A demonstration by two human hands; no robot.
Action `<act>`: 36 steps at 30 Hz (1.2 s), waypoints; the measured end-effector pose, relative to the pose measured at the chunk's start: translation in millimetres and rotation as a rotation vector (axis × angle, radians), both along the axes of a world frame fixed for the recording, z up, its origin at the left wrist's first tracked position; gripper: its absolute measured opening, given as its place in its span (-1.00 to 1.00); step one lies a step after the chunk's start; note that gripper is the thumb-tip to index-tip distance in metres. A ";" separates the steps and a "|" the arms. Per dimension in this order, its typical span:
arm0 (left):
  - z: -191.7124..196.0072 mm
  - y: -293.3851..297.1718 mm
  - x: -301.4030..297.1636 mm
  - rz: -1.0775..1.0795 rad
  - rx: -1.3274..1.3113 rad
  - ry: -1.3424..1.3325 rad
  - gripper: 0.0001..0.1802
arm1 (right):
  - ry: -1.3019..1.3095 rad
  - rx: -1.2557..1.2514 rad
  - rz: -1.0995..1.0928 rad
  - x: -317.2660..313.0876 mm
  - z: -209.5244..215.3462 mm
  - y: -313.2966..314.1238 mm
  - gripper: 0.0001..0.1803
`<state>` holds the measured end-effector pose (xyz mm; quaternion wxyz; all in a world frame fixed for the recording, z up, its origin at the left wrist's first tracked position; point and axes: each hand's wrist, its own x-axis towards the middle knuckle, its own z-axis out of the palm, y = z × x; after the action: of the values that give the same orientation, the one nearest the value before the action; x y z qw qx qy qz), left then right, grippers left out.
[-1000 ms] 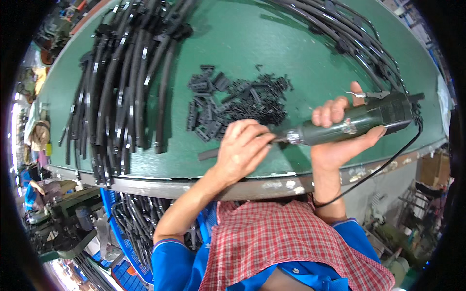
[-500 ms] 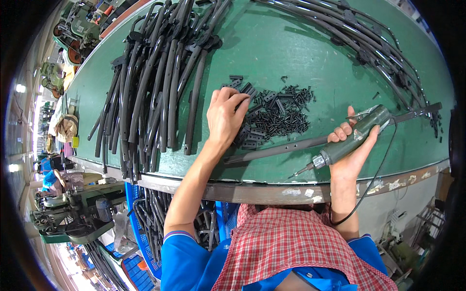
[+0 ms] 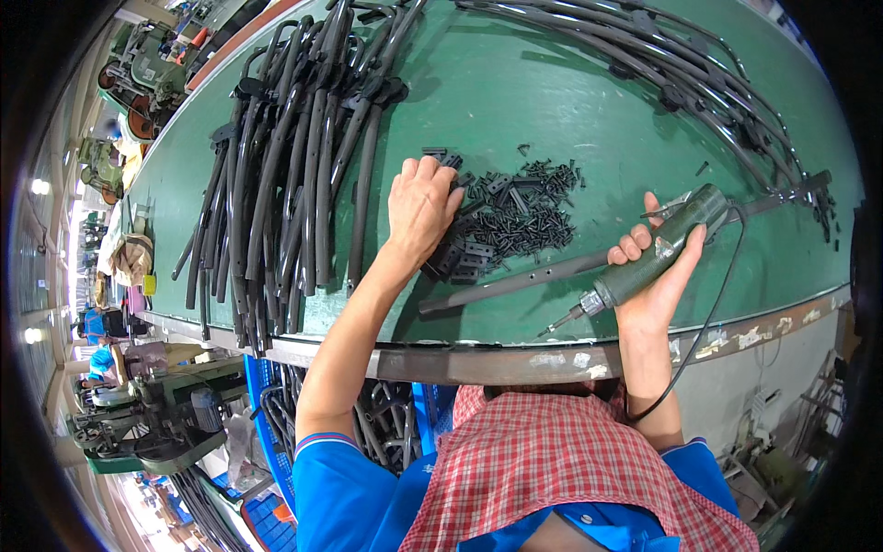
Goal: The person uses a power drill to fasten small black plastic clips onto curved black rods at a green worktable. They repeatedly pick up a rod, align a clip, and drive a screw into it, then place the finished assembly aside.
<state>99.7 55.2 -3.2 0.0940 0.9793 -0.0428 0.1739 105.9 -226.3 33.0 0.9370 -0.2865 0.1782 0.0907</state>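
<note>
The left hand (image 3: 421,210) has moved since a second ago from beside the tip of the driver (image 3: 664,248) to the blocks (image 3: 474,259); the driver now slants down, its tip nearer the table's edge.
The left fingers curl down over the pile's left side, tips hidden, so I cannot tell whether they grip a block. The right hand (image 3: 655,299) is wrapped round the driver. The tube (image 3: 520,282) lies on the table (image 3: 501,101), below the screws (image 3: 529,225) and running behind the driver. The step in hand looks like picking a block; the next move would seem to call for a sure pinch on one, the driver held clear. No brand or writing is legible; the driver's pale mark (image 3: 663,247) cannot be read.
</note>
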 end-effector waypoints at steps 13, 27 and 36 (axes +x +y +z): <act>13.5 -96.1 -76.1 -0.225 -0.403 0.073 -0.70 | -0.022 0.017 0.030 -0.9 -1.6 -3.6 -0.27; -8.3 -91.2 -77.4 -0.289 -0.637 0.054 -0.71 | -0.730 -0.214 0.072 0.0 49.6 22.3 0.20; -16.0 -89.3 -79.4 -0.305 -0.714 0.049 -0.72 | -0.774 -0.796 0.299 -14.1 50.5 43.4 0.30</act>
<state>20.4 -34.1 -19.2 0.4548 0.8712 -0.1224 0.1385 91.8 -182.9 83.5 0.7309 -0.6515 -0.1998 0.0367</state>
